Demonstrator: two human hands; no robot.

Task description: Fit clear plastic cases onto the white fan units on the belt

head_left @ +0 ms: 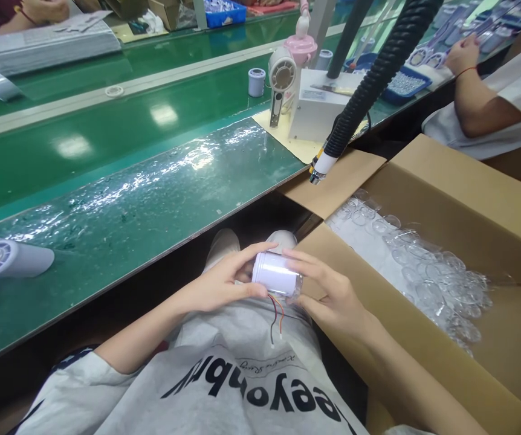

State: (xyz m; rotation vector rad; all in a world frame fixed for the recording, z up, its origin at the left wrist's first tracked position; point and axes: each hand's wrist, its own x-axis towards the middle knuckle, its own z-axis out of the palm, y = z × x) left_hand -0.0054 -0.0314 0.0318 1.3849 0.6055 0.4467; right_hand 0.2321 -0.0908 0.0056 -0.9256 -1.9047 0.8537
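Observation:
A pale lilac cylinder [275, 274] lies sideways between my two hands, above my lap. My left hand [237, 279] grips its left end, thumb below and fingers above. Around the right end, where a clear plastic rim shows, my right hand [326, 287] is closed. Thin dark and orange wires [281, 314] with small white connectors hang from the underside of the cylinder. To the right, an open cardboard box [355, 284] holds many clear round plastic pieces [433, 272].
Lilac fan bodies [20, 260] lie on the green bench [119, 223] at left. A black ribbed hose [369, 84] hangs over the box's near corner. Behind it stand a handheld fan [282, 75] and a metal device [315, 109]. Another person's hand [463, 55] is at upper right.

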